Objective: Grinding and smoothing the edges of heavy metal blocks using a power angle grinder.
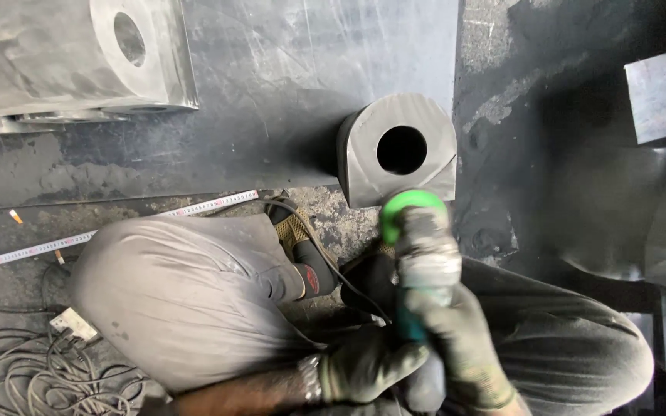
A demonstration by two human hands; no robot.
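Both my gloved hands grip an angle grinder (423,254) with a green guard at its head. My left hand (364,368) wraps the rear of the tool's body from the left. My right hand (464,347) clasps the body from the right, a little nearer the head. The green guard (410,206) sits at the lower front edge of a thick steel lug (364,146) with a rounded top and a round hole through it. The grinder's disc is hidden under the guard. I am crouched, with my knees on either side of the tool.
The lug stands on a dark steel plate (271,85). A larger machined steel block with holes (79,54) lies at the top left. A measuring tape (109,229) stretches across the floor, coiled cable (32,377) lies at the bottom left. More steel pieces (664,92) are on the right.
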